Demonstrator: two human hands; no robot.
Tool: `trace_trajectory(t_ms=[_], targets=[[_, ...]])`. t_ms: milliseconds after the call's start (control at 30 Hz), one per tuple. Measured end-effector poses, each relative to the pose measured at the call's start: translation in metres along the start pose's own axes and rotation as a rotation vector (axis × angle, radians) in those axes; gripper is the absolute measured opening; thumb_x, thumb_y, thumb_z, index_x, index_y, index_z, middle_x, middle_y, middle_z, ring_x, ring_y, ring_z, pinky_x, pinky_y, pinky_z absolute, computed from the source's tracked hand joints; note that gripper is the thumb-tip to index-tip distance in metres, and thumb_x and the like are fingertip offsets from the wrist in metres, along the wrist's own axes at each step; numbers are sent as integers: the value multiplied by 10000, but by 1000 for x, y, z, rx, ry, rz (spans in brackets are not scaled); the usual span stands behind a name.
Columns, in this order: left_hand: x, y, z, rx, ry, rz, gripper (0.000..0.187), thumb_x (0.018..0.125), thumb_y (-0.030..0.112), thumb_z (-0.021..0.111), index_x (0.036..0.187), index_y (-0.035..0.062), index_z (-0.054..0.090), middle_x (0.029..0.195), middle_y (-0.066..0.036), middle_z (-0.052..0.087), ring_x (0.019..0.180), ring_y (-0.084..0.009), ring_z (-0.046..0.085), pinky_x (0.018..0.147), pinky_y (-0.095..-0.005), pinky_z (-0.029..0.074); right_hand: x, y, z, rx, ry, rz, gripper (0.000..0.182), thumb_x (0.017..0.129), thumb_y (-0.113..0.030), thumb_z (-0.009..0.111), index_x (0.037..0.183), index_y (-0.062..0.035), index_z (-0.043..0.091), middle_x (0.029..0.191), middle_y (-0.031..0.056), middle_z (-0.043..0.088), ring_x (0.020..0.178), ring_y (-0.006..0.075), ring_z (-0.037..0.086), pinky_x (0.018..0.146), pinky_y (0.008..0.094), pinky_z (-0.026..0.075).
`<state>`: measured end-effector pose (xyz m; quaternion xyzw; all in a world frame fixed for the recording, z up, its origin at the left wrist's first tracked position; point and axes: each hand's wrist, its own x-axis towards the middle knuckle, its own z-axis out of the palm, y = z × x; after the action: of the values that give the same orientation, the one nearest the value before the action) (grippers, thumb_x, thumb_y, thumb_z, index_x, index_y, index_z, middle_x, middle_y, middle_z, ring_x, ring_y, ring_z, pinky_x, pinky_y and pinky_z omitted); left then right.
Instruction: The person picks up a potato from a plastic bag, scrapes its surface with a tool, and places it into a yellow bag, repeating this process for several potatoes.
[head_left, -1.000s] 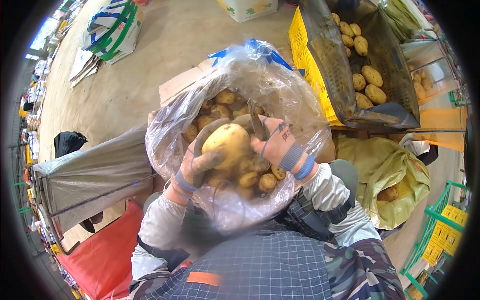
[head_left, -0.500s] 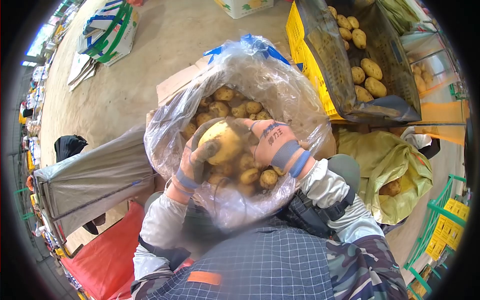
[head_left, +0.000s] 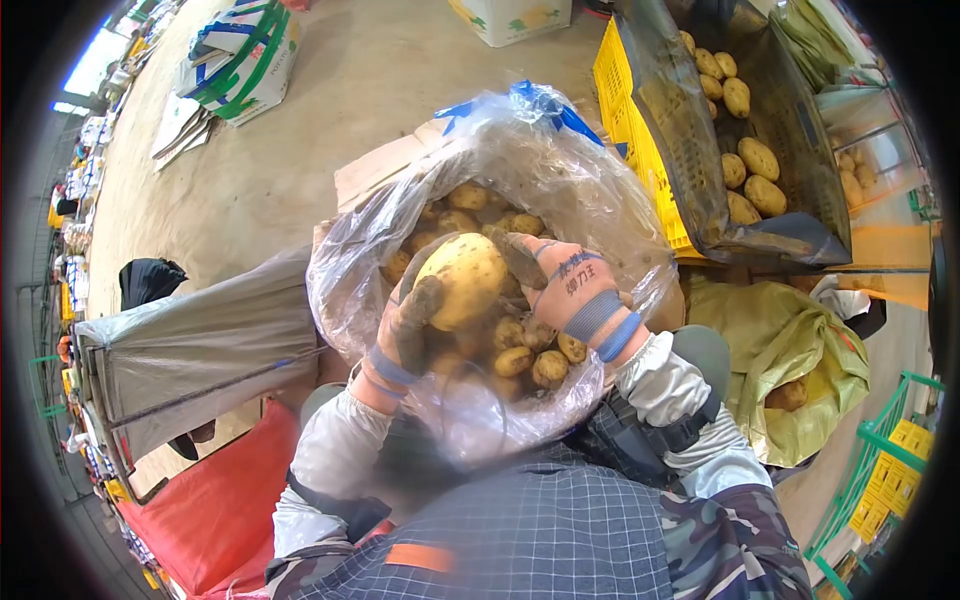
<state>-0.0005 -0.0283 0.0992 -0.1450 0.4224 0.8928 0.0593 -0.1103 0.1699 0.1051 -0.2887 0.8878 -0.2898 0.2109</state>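
Observation:
A large yellow potato (head_left: 461, 281) rests in my left hand (head_left: 405, 325), which wears a dirty orange-and-grey work glove with its fingers wrapped around the potato's left side. My right hand (head_left: 565, 285), in a matching glove with blue cuff bands, is at the potato's right edge. Its darkened fingers point toward the potato and appear slightly apart from it, with nothing visible in them. Below both hands, several smaller potatoes (head_left: 549, 368) lie in a carton lined with a clear plastic bag (head_left: 600, 190). The potatoes just under my left hand are partly hidden and blurred.
A yellow crate (head_left: 640, 150) with a dark liner holds several potatoes at upper right. A green-yellow sack (head_left: 800, 340) sits right of my knee. Left are a grey sheet-covered frame (head_left: 200, 345) and red cloth (head_left: 215, 500). A white-and-green carton (head_left: 265, 75) stands farther back.
My right hand has drawn slightly away from the large potato, which stays in my left hand and now shows more of its surface. The whole view has shifted a little.

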Motion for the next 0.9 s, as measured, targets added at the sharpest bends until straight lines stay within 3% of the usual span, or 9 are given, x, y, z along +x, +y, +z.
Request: trace_trajectory(t_ms=[133, 233, 367, 433, 533, 633, 700, 833, 900], targets=[[1, 0, 2, -41, 18, -16, 667, 946, 368, 651, 1468, 17, 429, 1392, -127, 550, 1264, -239, 552, 1072, -377, 455, -1, -1, 7, 24, -8, -17, 500, 845, -165, 651, 1338, -138, 572, 1151, 149, 692, 1049, 354, 662, 905, 427, 526], [4, -6, -4, 22, 26, 27, 647, 963, 370, 632, 1468, 19, 430, 1390, -126, 552, 1258, -238, 555, 1066, -379, 461, -2, -5, 24, -180, -112, -97, 458, 845, -166, 635, 1296, -108, 579, 1114, 140, 699, 1001, 344, 677, 863, 421, 536], [5, -9, -7, -60, 30, 10, 627, 993, 400, 604, 1468, 29, 434, 1387, -124, 560, 1237, -228, 567, 1051, -383, 474, 0, 7, 29, -45, 144, -131, 571, 798, -257, 728, 1314, -94, 545, 1058, 133, 686, 983, 295, 686, 846, 389, 538], [5, -15, -7, -129, 44, 5, 611, 1005, 424, 591, 1456, 35, 454, 1373, -124, 572, 1219, -228, 577, 1041, -384, 481, -1, 3, 29, -176, 71, -136, 522, 784, -240, 732, 1258, -93, 572, 1024, 125, 680, 927, 301, 691, 803, 397, 541], [11, -29, -8, -355, 167, -138, 642, 972, 563, 582, 1371, 63, 531, 1211, -85, 646, 1035, -218, 637, 811, -341, 529, -4, -6, 36, -321, 21, -153, 457, 758, -224, 740, 1172, -91, 597, 962, 109, 664, 839, 305, 691, 730, 406, 538], [6, -26, -3, -510, 103, -169, 565, 1005, 473, 579, 1382, 54, 535, 1298, -113, 618, 1169, -242, 600, 1032, -397, 479, -6, -10, 39, -455, 45, -225, 396, 730, -224, 748, 1076, -93, 607, 910, 88, 649, 786, 298, 679, 677, 408, 527], [10, -30, 6, -426, 200, -130, 575, 996, 499, 579, 1363, 57, 552, 1266, -105, 635, 1150, -239, 606, 1028, -396, 479, -8, -20, 42, -621, -44, -217, 385, 728, -226, 752, 1059, -91, 611, 919, 86, 651, 793, 295, 677, 690, 406, 525], [11, -27, 6, -464, 150, -172, 616, 986, 571, 542, 1322, 55, 582, 1205, -90, 663, 1105, -238, 620, 1017, -381, 481, -7, -10, 37, -325, 12, -209, 383, 755, -239, 754, 1084, -97, 619, 984, 94, 668, 864, 290, 687, 745, 404, 532], [14, -17, 20, -470, 272, -216, 639, 970, 633, 504, 1247, 67, 603, 980, -83, 670, 807, -200, 616, 735, -321, 508, -4, -1, 37, -190, 136, -140, 400, 772, -250, 752, 1118, -104, 616, 1026, 98, 675, 903, 288, 692, 770, 399, 535]])
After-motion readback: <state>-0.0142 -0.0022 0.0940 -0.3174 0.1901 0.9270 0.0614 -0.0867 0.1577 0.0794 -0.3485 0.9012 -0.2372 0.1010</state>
